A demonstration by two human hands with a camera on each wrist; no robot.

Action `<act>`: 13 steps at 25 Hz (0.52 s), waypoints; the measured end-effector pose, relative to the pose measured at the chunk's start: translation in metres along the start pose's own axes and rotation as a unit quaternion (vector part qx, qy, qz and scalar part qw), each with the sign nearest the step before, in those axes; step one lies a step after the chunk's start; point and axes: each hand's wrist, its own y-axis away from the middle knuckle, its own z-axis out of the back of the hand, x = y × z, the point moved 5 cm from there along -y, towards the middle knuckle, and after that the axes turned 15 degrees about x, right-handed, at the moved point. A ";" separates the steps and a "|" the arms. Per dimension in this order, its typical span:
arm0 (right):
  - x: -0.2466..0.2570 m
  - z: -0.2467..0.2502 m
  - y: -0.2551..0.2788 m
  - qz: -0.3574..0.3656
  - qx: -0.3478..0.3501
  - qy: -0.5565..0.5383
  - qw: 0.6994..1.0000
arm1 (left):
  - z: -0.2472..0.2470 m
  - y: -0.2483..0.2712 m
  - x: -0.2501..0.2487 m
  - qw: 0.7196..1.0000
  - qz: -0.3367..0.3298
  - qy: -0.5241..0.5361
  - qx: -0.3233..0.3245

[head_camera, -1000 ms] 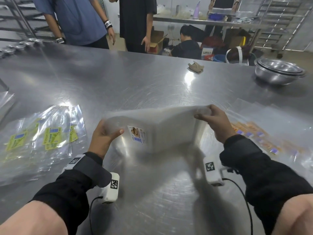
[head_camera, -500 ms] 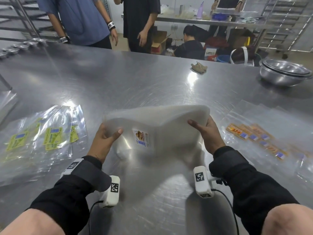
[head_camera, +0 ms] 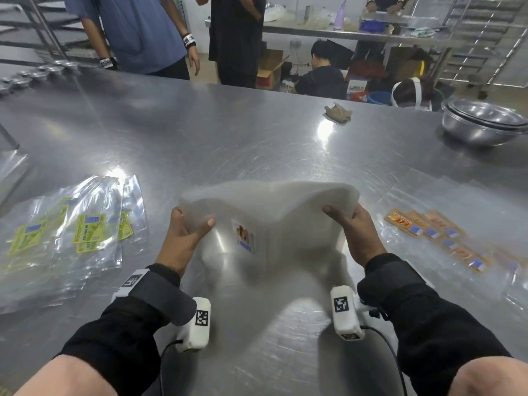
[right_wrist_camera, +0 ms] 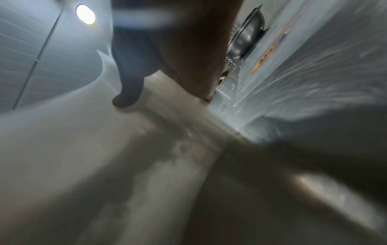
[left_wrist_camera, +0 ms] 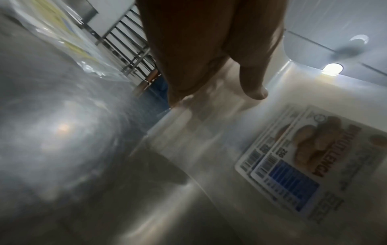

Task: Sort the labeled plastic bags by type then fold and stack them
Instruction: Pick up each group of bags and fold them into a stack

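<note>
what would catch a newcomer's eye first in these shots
First, the thick cloudy stack of bags held up at table centre, left hand and right hand gripping its ends. Then the green-labelled bags lying at left and the orange-labelled bags at right.

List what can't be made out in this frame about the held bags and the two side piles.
- Held stack of bags: bag count and lower edge lost to motion blur, head view.
- Its label: small print smeared, left wrist view.
- Right hand: fingers hidden behind the stack; right wrist view blurred.
- Orange-labelled bags: text too blurred, pile cut by the right edge.
- Green-labelled bags: count unclear under glare.
</note>
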 end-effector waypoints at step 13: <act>-0.013 0.013 0.005 0.025 -0.065 0.001 0.998 | -0.020 -0.006 0.002 0.997 0.001 -0.079 0.001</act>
